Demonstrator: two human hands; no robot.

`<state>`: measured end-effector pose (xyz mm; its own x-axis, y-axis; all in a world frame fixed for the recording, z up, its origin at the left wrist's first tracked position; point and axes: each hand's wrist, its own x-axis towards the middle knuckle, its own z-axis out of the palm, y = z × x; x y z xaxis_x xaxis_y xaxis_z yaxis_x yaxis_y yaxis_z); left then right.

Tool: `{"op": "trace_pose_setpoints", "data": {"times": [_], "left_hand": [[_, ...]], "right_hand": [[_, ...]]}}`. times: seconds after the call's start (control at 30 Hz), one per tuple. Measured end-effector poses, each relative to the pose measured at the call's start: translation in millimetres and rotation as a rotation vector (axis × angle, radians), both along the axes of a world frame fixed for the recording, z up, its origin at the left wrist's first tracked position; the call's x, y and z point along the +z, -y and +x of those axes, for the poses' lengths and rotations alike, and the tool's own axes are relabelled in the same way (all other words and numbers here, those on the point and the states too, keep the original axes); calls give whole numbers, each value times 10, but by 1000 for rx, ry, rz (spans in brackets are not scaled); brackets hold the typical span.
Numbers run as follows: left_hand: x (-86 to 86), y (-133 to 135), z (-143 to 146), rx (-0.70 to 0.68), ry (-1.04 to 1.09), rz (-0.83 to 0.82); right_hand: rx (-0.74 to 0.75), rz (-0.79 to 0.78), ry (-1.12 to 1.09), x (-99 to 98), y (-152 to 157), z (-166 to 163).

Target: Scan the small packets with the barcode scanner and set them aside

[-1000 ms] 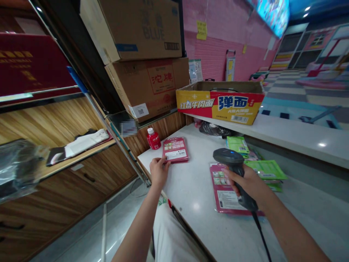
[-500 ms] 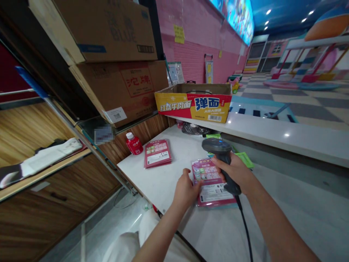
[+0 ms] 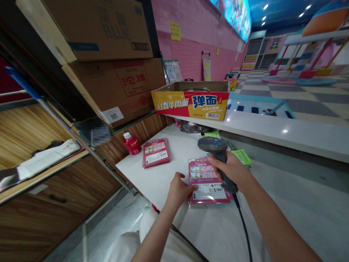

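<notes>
My right hand (image 3: 231,169) is wrapped round the handle of a dark barcode scanner (image 3: 212,145), whose head hangs over a pink packet (image 3: 205,182) lying on the white counter (image 3: 212,229). My left hand (image 3: 178,189) pinches the left edge of that pink packet, near its white label. A second stack of pink packets (image 3: 156,157) lies farther left on the counter, untouched. The scanner's black cable (image 3: 244,229) trails back along my right forearm.
A small red bottle (image 3: 132,143) stands by the wooden wall. Green packets (image 3: 242,156) lie behind the scanner. A yellow-and-red open carton (image 3: 191,101) sits on the raised ledge (image 3: 286,133). Large cardboard boxes (image 3: 120,87) are stacked at left above wooden shelving (image 3: 40,171).
My left hand left the far stack of pink packets and moved right to grip the near pink packet. The scanner stayed in my right hand above that packet.
</notes>
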<state>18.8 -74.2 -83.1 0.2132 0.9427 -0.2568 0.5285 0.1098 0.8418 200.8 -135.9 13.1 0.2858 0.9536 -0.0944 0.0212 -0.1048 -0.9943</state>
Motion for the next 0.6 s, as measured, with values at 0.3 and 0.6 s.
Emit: {"op": "trace_pose_setpoints", "data": {"times": [0.3, 0.6], "left_hand": [[-12, -7, -69, -159, 252, -215], [7, -146, -273, -55, 266, 69]], "right_hand": [[-11, -44, -8, 79, 25, -37], [10, -1, -3, 16, 5, -19]]}}
